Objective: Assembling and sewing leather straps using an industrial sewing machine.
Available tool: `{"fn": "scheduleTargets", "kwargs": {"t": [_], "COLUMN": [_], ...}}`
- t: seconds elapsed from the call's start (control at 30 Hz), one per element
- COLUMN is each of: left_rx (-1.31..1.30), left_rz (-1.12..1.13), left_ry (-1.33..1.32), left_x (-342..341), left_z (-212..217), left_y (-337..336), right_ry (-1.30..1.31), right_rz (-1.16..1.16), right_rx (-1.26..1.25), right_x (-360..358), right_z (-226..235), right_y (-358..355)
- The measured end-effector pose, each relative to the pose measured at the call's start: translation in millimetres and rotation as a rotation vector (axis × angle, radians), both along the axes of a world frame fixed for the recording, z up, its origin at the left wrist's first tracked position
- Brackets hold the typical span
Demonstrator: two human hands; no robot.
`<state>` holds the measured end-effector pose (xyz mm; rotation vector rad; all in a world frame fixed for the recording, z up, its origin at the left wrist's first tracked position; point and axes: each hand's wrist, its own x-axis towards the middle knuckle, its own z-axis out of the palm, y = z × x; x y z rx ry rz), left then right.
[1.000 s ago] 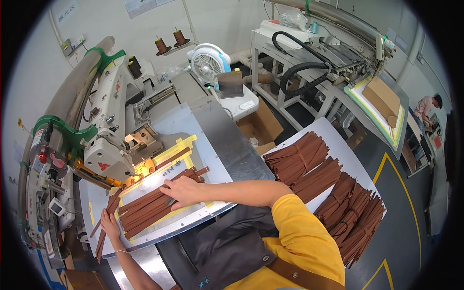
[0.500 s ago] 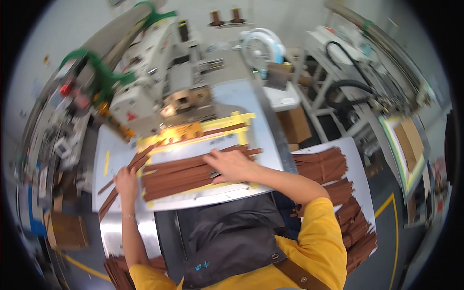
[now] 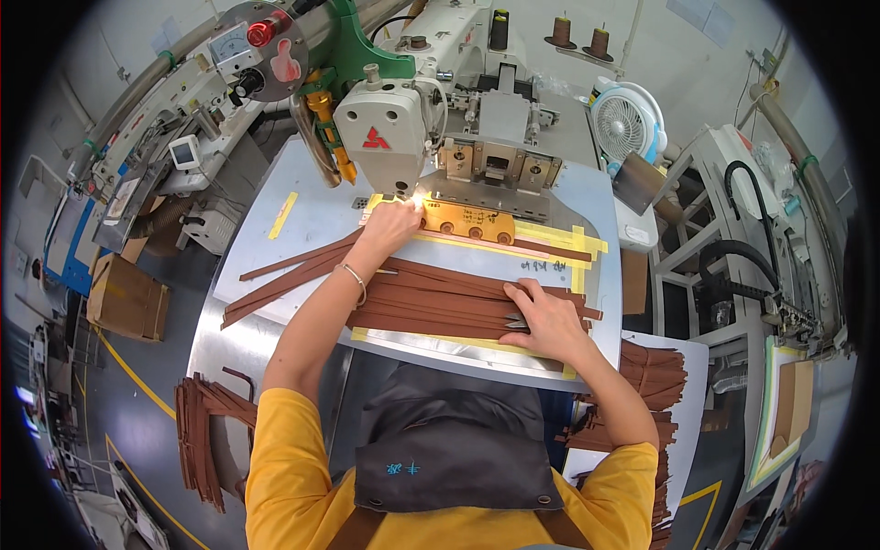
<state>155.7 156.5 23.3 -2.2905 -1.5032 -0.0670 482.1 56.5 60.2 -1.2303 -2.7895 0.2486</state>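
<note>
A heap of long brown leather strips (image 3: 431, 298) lies across the metal table (image 3: 275, 238) of an industrial sewing machine (image 3: 390, 119). My left hand (image 3: 390, 225) reaches to the lit spot under the machine head and pinches the end of one brown strip there, beside a yellow plastic guide (image 3: 467, 222). My right hand (image 3: 541, 316) rests flat on the right end of the strip heap, holding small metal snips against the strips. A bracelet circles my left wrist.
More brown strips hang on a rack (image 3: 206, 431) at lower left and lie stacked on a white sheet (image 3: 655, 376) at right. A small fan (image 3: 628, 124) stands at the back right. A cardboard box (image 3: 124, 298) sits on the floor to the left.
The view has swung to centre on the machine. My left hand has left the strips' left ends and moved up to the needle area. My right hand slid to the heap's right end.
</note>
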Motion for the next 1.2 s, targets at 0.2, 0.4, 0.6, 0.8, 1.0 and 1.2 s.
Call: {"fn": "scheduleTargets", "kwargs": {"t": [0.2,0.4,0.6,0.8,1.0,1.2], "left_rx": [0.052,0.119,0.122,0.086,-0.004,-0.057], "left_rz": [-0.098,-0.105,-0.150,-0.116,0.001,-0.009], "left_ry": [-0.228,-0.657,-0.755,-0.699,-0.736,-0.796], "left_x": [-19.0,-23.1,-31.4,-27.2,-37.1,-20.6], "left_z": [-3.1,-8.8,-17.6,-14.7,-24.6,-8.6], "left_y": [-13.8,-28.1,-24.5,-17.3,-19.8,-24.8], "right_ry": [0.012,0.084,0.119,0.183,0.165,0.292], "right_rz": [0.001,0.020,-0.011,-0.046,-0.015,-0.009], "right_rx": [-0.014,0.051,0.007,0.065,0.002,0.060], "right_x": [0.4,-5.8,-17.3,-8.9,-14.6,-5.1], "right_z": [0.8,-4.9,-5.5,-9.8,-9.2,-18.8], "right_y": [3.0,19.4,29.1,29.8,31.6,29.8]}}
